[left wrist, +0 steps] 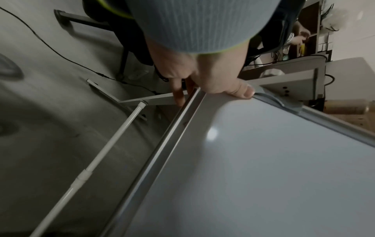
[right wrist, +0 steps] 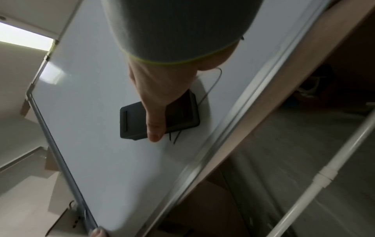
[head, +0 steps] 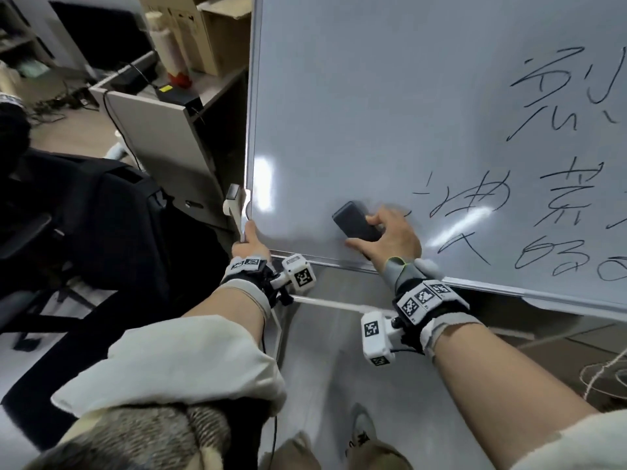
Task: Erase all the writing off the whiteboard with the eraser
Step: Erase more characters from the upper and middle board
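Observation:
The whiteboard fills the upper right of the head view, its left part blank, with black handwriting on its right side. My right hand grips a dark rectangular eraser and presses it flat on the board near the bottom edge, just left of the writing. In the right wrist view the eraser lies under my thumb, with a few black strokes beside it. My left hand grips the board's lower left corner; in the left wrist view its thumb lies on the board face and its fingers curl behind the frame.
A black office chair stands left of the board. Behind it are a grey desk partition and cardboard boxes. A white stand rod runs under the board above the grey floor. Loose cord lies at the lower right.

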Available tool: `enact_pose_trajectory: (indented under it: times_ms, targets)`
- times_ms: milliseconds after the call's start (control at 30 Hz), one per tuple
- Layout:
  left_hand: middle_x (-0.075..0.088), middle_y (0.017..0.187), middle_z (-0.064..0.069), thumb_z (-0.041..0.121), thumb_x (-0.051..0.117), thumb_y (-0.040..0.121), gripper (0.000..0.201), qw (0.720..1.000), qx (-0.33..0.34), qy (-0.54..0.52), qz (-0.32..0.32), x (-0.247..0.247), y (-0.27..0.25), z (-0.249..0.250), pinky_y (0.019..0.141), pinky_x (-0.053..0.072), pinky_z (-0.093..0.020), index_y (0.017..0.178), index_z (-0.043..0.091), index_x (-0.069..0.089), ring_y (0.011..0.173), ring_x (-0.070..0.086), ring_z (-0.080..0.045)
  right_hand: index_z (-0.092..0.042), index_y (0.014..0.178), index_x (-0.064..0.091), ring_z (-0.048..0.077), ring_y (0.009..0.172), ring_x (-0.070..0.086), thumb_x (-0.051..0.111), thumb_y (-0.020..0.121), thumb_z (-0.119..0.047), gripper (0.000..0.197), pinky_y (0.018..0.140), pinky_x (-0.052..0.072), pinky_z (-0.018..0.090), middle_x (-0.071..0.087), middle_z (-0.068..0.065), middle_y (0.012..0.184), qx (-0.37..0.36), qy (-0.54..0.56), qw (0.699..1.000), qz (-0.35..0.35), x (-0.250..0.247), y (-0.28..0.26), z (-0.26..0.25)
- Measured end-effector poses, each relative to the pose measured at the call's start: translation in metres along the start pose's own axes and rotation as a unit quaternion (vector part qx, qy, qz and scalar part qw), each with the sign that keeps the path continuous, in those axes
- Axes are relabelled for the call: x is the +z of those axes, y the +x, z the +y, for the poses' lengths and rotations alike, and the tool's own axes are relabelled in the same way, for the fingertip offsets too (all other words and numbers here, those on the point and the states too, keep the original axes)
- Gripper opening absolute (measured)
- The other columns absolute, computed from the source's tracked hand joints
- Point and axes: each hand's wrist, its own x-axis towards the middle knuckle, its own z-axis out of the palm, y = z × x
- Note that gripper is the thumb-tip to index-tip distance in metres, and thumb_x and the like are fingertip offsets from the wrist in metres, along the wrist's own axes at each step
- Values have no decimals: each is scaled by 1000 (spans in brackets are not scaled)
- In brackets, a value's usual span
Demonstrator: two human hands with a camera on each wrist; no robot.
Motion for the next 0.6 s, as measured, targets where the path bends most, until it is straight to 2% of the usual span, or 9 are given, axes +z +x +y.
enact_pose_trajectory:
  times_ms: [100, 200, 267, 333, 400, 467, 533, 567, 600]
  targets:
    - [68, 110, -15, 72, 47, 85, 74, 999, 13, -10, 46, 0, 0, -3, 97, 45, -39, 115, 5, 60, 104, 64, -33, -33, 93, 61, 15, 101, 56, 87, 55, -53, 50, 74, 49, 34, 60, -10, 104, -23, -33, 999, -27, 6, -4, -3]
    - [66, 117, -15, 75, 39, 86, 80, 1000, -6, 15, 22, -6, -4, -5, 101, 41, -42, 123, 6, 57, 110, 61, -35, -31, 99, 63, 17, 105, 54, 85, 58, -54, 51, 77, 42, 29, 58, -7, 107, -87, -122, 983, -110, 4, -14, -3]
    - [64, 121, -15, 80, 30, 85, 88, 998, -18, 58, 5, -9, -13, 0, 102, 41, -43, 126, 7, 57, 112, 60, -36, -30, 100, 64, 17, 104, 53, 84, 59, -55, 52, 74, 36, 27, 58, -7, 105, -93, -146, 977, -128, -2, -23, 2]
    - [61, 128, -17, 77, 24, 89, 86, 995, -8, 96, -19, -7, -17, 3, 103, 43, -43, 132, 8, 54, 116, 59, -36, -30, 100, 64, 17, 105, 52, 85, 61, -52, 49, 71, 37, 27, 58, -7, 106, -51, -125, 986, -93, -18, -20, 6]
    - [57, 132, -18, 70, 20, 95, 80, 991, -11, 132, -28, -6, -17, 4, 101, 43, -39, 139, 10, 47, 118, 57, -35, -29, 99, 63, 17, 105, 53, 86, 61, -49, 48, 71, 41, 29, 59, -7, 107, -5, -82, 997, -3, -44, -5, 11]
    - [58, 129, -16, 68, 20, 96, 80, 992, -31, 126, -2, -8, -27, 9, 103, 39, -34, 135, 4, 47, 118, 57, -33, -28, 100, 63, 18, 104, 55, 86, 61, -48, 50, 74, 47, 32, 61, -8, 107, 23, -31, 995, 95, -71, 15, 15]
    - [58, 113, -3, 63, 25, 98, 64, 997, -45, 58, 5, -4, -33, 12, 91, 39, -19, 125, 9, 45, 106, 53, -24, -29, 100, 62, 19, 103, 57, 86, 59, -48, 50, 75, 51, 36, 62, -9, 105, 26, -4, 990, 138, -85, 32, 18]
    - [52, 105, 1, 63, 26, 98, 55, 998, -47, 31, 10, 0, -33, 13, 82, 38, -16, 119, 14, 41, 99, 44, -18, -30, 99, 62, 18, 102, 58, 86, 58, -48, 51, 76, 51, 36, 61, -9, 105, 25, 3, 990, 139, -86, 35, 19]
    - [44, 106, 4, 68, 25, 95, 55, 997, -79, 12, -5, 3, -34, 12, 80, 37, -19, 122, 23, 39, 97, 38, -15, -30, 98, 62, 18, 100, 59, 86, 57, -48, 51, 76, 51, 36, 61, -10, 103, 25, 10, 991, 130, -83, 34, 19]
